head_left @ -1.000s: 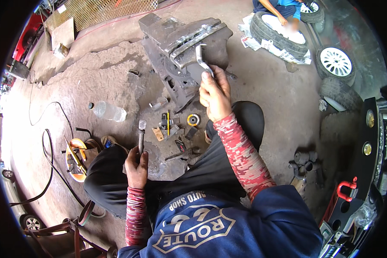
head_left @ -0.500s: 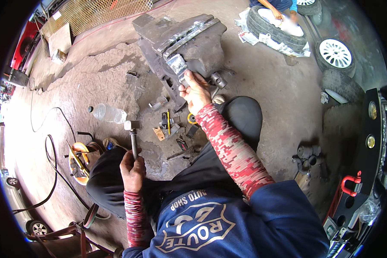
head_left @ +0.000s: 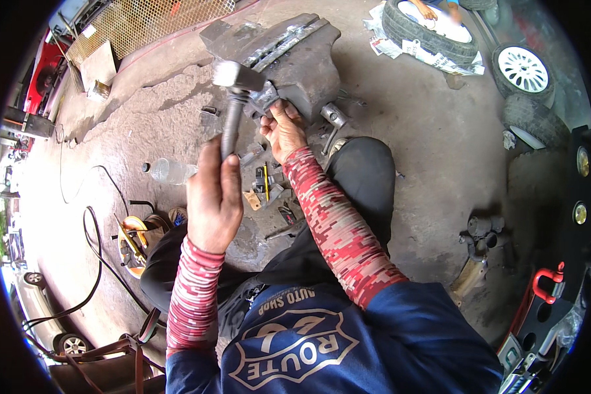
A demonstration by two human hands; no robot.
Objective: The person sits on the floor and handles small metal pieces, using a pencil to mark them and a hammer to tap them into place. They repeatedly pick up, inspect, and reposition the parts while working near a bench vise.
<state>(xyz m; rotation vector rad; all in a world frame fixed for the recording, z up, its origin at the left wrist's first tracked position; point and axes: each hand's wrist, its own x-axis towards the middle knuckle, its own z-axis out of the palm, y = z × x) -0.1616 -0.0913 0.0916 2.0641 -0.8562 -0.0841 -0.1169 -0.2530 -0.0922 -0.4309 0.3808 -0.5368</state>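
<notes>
The oil-stained concrete floor (head_left: 427,171) fills most of the view, and on it, straight ahead of the seated person, lies a big grey metal engine block (head_left: 295,52), tilted so its ribbed face turns up toward them; it lies low and close, within arm's reach of both hands. To the far right stand spare tyres (head_left: 433,29) and a white wheel (head_left: 522,69), well apart from the work, with torn paper under the nearest tyre. The person's dark-trousered knees (head_left: 361,177) spread to either side, leaving a gap where small tools (head_left: 266,190) lie scattered within reach. Off to the left are a clear plastic bottle (head_left: 167,171) lying on its side and a black hose (head_left: 92,262) looping over the floor. The left hand (head_left: 213,197) is clenched tight around the shaft of a hammer (head_left: 236,92), gripping low on the handle so the square steel head stands raised above the block, which looks like a grip chosen for swing. The right hand (head_left: 284,128) reaches forward to the near edge of the block, its fingers curled around a small metal part (head_left: 266,98) there, seemingly to steady it under the hammer head; what exactly that piece is cannot be made out.
</notes>
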